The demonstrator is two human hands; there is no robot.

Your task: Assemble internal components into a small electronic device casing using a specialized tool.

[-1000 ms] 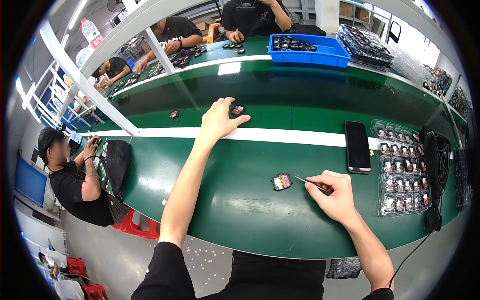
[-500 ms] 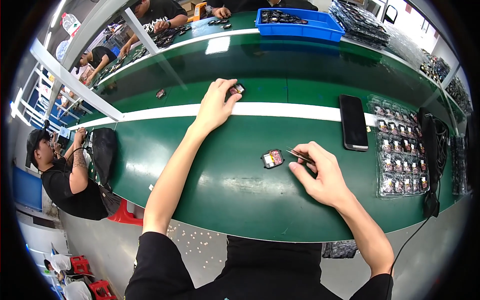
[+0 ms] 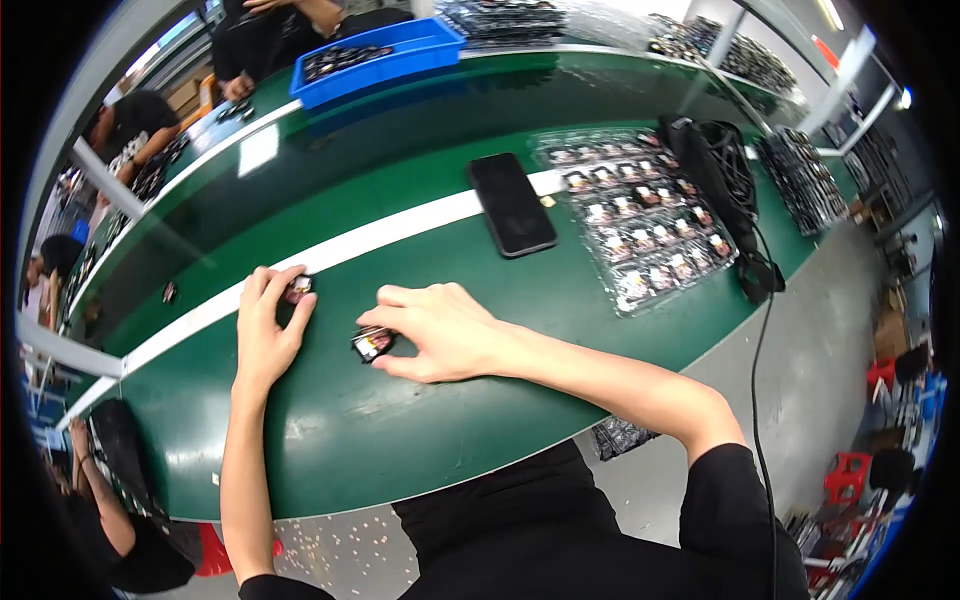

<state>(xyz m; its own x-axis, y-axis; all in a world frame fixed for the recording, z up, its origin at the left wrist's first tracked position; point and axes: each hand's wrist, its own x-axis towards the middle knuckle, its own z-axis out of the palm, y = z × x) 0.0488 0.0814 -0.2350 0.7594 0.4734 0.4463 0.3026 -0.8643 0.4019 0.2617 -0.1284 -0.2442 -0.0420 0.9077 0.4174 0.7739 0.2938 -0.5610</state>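
In my left hand [image 3: 264, 325] is a small black-edged electronic module [image 3: 299, 288], pinched between thumb and fingers just on the near side of the white strip. My right hand [image 3: 440, 328] has its thumb and forefinger closed around the edges of a second module [image 3: 370, 345], which has a white patch and lies on the green table [image 3: 420, 430]. Thin metal tweezers [image 3: 376, 329] show by the right fingertips, over that module; most of their length is hidden by the hand.
A black phone [image 3: 512, 205] lies across the white strip [image 3: 400, 219]. Clear trays of modules [image 3: 640, 235] and a bundled black cable [image 3: 715, 170] are at the right. Another small module [image 3: 169, 292] lies far left. A blue bin [image 3: 385, 68] stands at the back, near other people.
My view has turned toward the right. The left hand has brought its module nearer, across the white strip. My right hand has moved in from beside the second module and closed on it.
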